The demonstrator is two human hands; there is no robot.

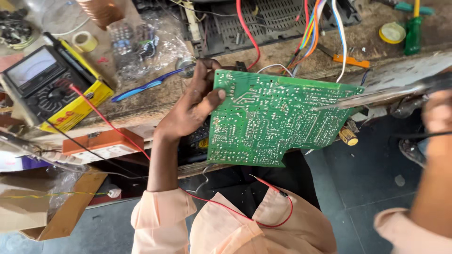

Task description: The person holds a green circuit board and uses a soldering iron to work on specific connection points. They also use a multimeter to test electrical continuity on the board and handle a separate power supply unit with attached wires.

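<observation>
Green and dotted with solder joints, the circuit board [275, 120] sits in the middle of your view, raised over the front edge of the wooden workbench [141, 106] with its solder side turned up toward you. Its long axis runs roughly left to right, tilted a little so the right end sits lower; the stepped, narrower end points right. Your left hand [190, 106] grips the board's left edge, thumb pressed on the solder face and the other fingers curled behind it. Your right hand [438, 110] is blurred at the right edge of the frame, closed around the handle of a soldering iron [376, 96]; you cannot make out the individual fingers. The iron lies nearly level, its long axis left to right, tip pointing left and touching the board's right part.

A red test lead [110, 123] runs from the yellow-cased multimeter [52, 87] on the bench at left, passes under your left forearm and loops across your peach shirt. Coloured wires [313, 28] hang down behind the board's top edge.
</observation>
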